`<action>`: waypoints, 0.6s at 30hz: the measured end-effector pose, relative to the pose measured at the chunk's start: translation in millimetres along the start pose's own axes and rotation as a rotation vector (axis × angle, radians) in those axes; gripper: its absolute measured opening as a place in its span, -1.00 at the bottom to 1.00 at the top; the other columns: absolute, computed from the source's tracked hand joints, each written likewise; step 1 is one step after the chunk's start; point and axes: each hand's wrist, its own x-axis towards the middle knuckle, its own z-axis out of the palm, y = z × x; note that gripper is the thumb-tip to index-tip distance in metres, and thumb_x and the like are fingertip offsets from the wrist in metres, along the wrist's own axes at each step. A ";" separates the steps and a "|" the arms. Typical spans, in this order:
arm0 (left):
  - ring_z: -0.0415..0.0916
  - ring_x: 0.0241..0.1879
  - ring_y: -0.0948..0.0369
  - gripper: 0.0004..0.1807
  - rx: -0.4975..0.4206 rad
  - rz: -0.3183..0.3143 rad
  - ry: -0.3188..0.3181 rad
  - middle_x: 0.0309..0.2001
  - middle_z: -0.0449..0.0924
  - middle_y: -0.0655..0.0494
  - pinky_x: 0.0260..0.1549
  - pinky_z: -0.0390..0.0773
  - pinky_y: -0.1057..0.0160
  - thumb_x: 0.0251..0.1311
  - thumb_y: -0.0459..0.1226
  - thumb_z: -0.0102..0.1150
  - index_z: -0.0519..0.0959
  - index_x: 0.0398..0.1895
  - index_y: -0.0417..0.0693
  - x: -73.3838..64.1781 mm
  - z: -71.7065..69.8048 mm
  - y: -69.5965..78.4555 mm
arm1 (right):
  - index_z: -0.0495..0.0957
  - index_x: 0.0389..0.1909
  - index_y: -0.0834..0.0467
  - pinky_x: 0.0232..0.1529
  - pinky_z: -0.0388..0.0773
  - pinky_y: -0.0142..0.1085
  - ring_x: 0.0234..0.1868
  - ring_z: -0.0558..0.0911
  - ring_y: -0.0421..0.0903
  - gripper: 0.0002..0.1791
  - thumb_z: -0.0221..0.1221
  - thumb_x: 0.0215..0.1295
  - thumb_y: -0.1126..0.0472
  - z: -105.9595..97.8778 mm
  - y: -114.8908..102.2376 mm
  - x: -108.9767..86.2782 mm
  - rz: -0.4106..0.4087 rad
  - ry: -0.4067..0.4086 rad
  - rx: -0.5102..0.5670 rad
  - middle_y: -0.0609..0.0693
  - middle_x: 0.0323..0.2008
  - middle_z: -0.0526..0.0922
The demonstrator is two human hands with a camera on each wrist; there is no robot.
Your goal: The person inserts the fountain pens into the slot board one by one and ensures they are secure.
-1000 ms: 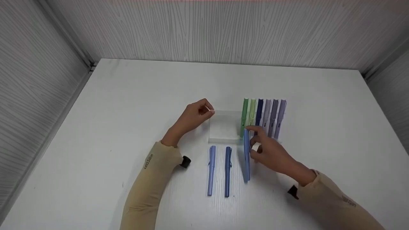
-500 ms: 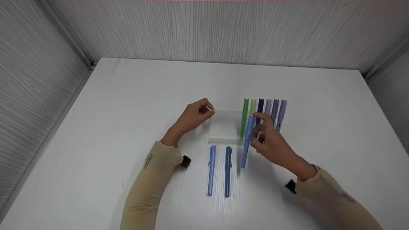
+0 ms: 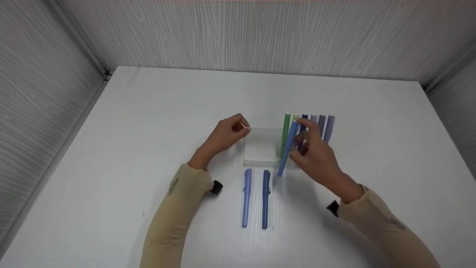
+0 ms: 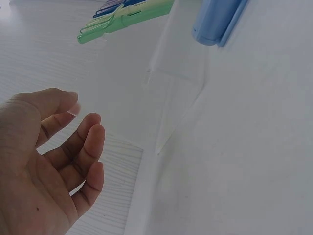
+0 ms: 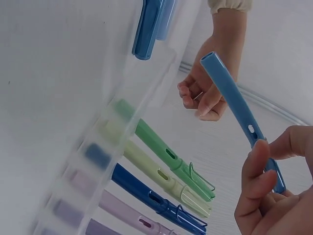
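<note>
My left hand (image 3: 230, 136) pinches the far left corner of a clear pen rack (image 3: 262, 163), thumb against forefinger; the left wrist view shows this pinch at the transparent edge. A blue pen (image 3: 285, 156) is held between the thumb and fingers of my right hand (image 3: 316, 158), raised and tilted over the rack. Its barrel (image 5: 232, 98) points away from the hand in the right wrist view. Beside it in the rack stand a green pen (image 3: 286, 128), a pale green pen (image 5: 164, 177), a navy pen (image 5: 151, 196) and several purple pens (image 3: 328, 128), partly hidden by my right hand.
In front of the rack, a light blue pen (image 3: 246, 201) and a darker blue pen (image 3: 265, 201) lie side by side on the white table (image 3: 178, 104). Wood-grain panels (image 3: 260, 37) enclose the table at the back and sides.
My right hand has carried the blue pen up and away from the table's front, toward the rack's far side, and the pen leans more. The left hand stays at the corner.
</note>
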 end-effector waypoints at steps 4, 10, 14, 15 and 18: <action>0.40 -0.36 0.22 -0.83 0.008 -0.002 -0.001 -0.33 0.60 0.02 -0.31 0.39 0.29 0.35 -0.16 0.09 0.53 -0.17 -0.05 1.2 1.1 0.0 | 0.07 0.35 0.08 -0.54 0.30 -0.38 -0.52 0.40 -0.16 -0.27 0.13 0.18 0.40 2.3 0.0 3.0 -0.025 0.055 -0.072 0.07 -0.30 0.59; 0.45 -0.29 0.21 -0.83 0.009 -0.020 -0.010 -0.28 0.61 0.03 -0.26 0.43 0.29 0.34 -0.15 0.09 0.53 -0.17 -0.04 0.8 1.9 2.5 | 0.08 0.33 0.08 -0.58 0.26 -0.38 -0.57 0.36 -0.19 -0.28 0.17 0.19 0.37 5.4 2.0 5.7 -0.083 0.105 -0.102 0.06 -0.32 0.61; 0.43 -0.32 0.21 -0.82 0.007 -0.022 -0.009 -0.30 0.60 0.02 -0.28 0.42 0.28 0.34 -0.15 0.09 0.54 -0.17 -0.05 0.4 1.4 3.2 | 0.07 0.32 0.06 -0.59 0.24 -0.37 -0.59 0.33 -0.21 -0.29 0.18 0.20 0.36 7.5 1.9 7.1 -0.097 0.118 -0.119 0.05 -0.31 0.62; 0.42 -0.32 0.21 -0.82 0.008 -0.022 -0.009 -0.30 0.60 0.02 -0.28 0.41 0.28 0.34 -0.15 0.09 0.54 -0.17 -0.06 0.4 1.3 3.2 | 0.07 0.32 0.06 -0.60 0.23 -0.38 -0.59 0.33 -0.21 -0.29 0.18 0.20 0.35 8.3 1.9 7.5 -0.097 0.120 -0.126 0.05 -0.31 0.62; 0.43 -0.31 0.21 -0.81 0.011 -0.021 -0.011 -0.30 0.61 0.03 -0.27 0.41 0.29 0.34 -0.14 0.09 0.53 -0.16 -0.06 0.3 1.4 3.1 | 0.08 0.32 0.06 -0.61 0.23 -0.38 -0.61 0.34 -0.22 -0.30 0.18 0.22 0.32 11.0 3.0 8.3 -0.103 0.122 -0.159 0.05 -0.28 0.63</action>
